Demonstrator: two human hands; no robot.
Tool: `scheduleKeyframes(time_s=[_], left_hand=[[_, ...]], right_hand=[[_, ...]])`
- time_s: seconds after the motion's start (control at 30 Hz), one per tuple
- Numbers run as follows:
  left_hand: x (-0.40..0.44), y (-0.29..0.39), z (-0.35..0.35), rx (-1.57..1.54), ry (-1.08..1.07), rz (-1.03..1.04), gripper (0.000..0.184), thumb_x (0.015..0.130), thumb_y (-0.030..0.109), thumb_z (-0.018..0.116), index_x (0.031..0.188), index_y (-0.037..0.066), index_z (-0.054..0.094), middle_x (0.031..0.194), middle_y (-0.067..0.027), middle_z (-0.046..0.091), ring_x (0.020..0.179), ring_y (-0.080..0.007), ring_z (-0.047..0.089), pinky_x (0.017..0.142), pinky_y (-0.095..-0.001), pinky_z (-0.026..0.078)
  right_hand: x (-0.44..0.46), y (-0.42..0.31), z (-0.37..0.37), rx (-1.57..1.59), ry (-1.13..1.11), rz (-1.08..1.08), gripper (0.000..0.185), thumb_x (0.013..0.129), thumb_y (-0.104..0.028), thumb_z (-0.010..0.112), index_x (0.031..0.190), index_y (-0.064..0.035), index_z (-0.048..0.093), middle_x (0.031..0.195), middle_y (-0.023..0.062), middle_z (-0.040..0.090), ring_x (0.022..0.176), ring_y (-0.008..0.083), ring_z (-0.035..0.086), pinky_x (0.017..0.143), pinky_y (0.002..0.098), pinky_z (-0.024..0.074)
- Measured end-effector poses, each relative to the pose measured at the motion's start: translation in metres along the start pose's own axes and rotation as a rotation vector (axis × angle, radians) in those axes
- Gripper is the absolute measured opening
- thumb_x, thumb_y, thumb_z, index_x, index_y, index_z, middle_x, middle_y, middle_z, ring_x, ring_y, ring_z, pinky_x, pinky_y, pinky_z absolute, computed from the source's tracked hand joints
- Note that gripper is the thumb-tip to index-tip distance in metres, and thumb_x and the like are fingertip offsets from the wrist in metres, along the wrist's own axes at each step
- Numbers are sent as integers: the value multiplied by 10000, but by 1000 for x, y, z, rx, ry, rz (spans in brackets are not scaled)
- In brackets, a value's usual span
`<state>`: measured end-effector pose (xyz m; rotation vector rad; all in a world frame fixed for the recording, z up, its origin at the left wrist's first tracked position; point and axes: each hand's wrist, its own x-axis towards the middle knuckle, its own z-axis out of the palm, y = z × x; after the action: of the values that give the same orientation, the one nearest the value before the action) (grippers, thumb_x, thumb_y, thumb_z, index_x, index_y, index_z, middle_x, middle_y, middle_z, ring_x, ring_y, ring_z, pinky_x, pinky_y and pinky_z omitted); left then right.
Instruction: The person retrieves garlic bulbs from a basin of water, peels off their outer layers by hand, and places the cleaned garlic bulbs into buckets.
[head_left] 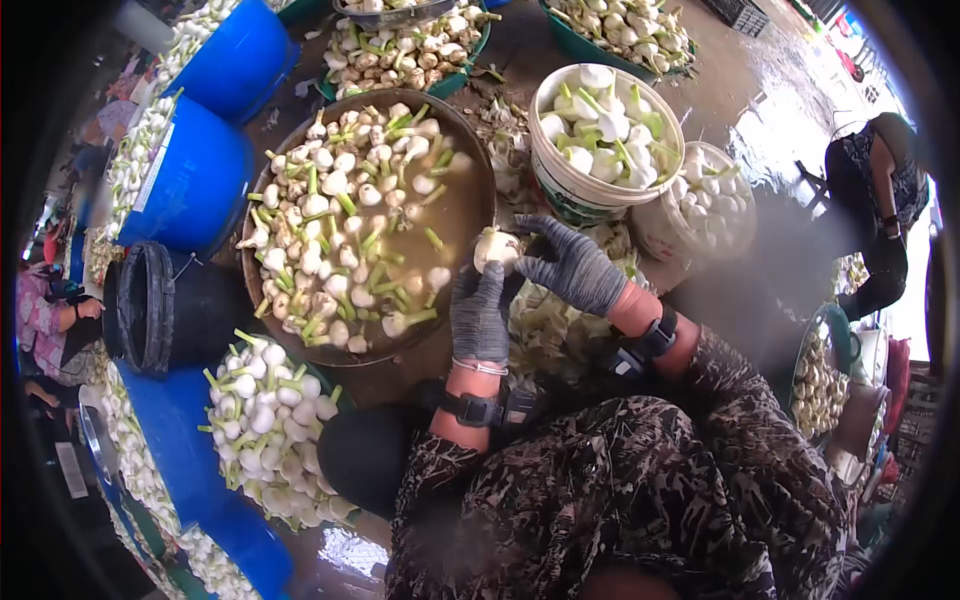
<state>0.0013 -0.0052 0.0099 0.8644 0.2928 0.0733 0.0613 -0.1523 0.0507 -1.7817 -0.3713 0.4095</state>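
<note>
A garlic bulb (496, 249) with whitish, partly browned skin is held up between my two hands at the right rim of a wide basin (478, 140). My left hand (480, 318), in a grey glove, grips it from below. From the right, the gloved fingers and thumb of my right hand (580, 268) close against the bulb's side; some fingertips are hidden. In the basin, garlic bulbs (335, 180) with short green stems sit in murky water. Loose peeled skins (550, 325) lie in a heap beneath my right hand.
A white bucket (570, 190) of cleaned garlic stands beyond my right hand, beside another garlic-filled bucket (665, 235). A heap of garlic (270, 420) sits at lower left, near a black barrel (200, 310) and blue tubs (200, 180). A person (880, 200) bends over at right.
</note>
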Motion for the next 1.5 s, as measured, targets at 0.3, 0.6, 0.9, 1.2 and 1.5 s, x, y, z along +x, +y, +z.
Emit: scheduleKeyframes(time_s=[0.3, 0.6, 0.9, 1.2, 1.5], left_hand=[[-6, 16, 20, 863, -2, 121, 474, 918, 335, 640, 1259, 19, 549, 1081, -94, 639, 974, -193, 598, 891, -335, 484], [4, -13, -12, 661, -22, 162, 487, 916, 294, 644, 1315, 39, 526, 1283, -109, 586, 1162, -176, 555, 1008, -316, 422], [-15, 12, 3, 151, -222, -71, 514, 959, 215, 591, 1420, 62, 424, 1378, -59, 501, 1217, -167, 502, 986, -324, 474], [2, -8, -21, -265, -332, -246, 551, 977, 320, 548, 1446, 86, 380, 1326, -59, 501, 1109, -176, 561, 872, -330, 533], [-8, 7, -11, 872, -311, 143, 481, 864, 217, 670, 1287, 62, 504, 1074, -26, 603, 936, -84, 563, 826, -272, 503]], right_hand=[[-12, -21, -6, -547, 327, -282, 103, 796, -157, 689, 830, -82, 626, 765, 143, 611, 709, 360, 619, 627, 436, 499], [2, 9, 3, -616, 334, -311, 75, 742, -55, 654, 742, -61, 579, 693, 165, 604, 655, 360, 592, 604, 406, 480], [23, 55, -39, -445, 319, 43, 113, 879, -108, 602, 867, 2, 621, 729, 142, 640, 626, 283, 580, 659, 378, 495], [-14, -16, -19, -582, 125, -534, 186, 734, -83, 694, 918, -68, 670, 907, 120, 663, 897, 341, 609, 823, 431, 475], [-16, 1, -2, -451, 87, -159, 139, 754, -107, 707, 841, -53, 614, 780, 149, 629, 701, 335, 609, 640, 413, 491]])
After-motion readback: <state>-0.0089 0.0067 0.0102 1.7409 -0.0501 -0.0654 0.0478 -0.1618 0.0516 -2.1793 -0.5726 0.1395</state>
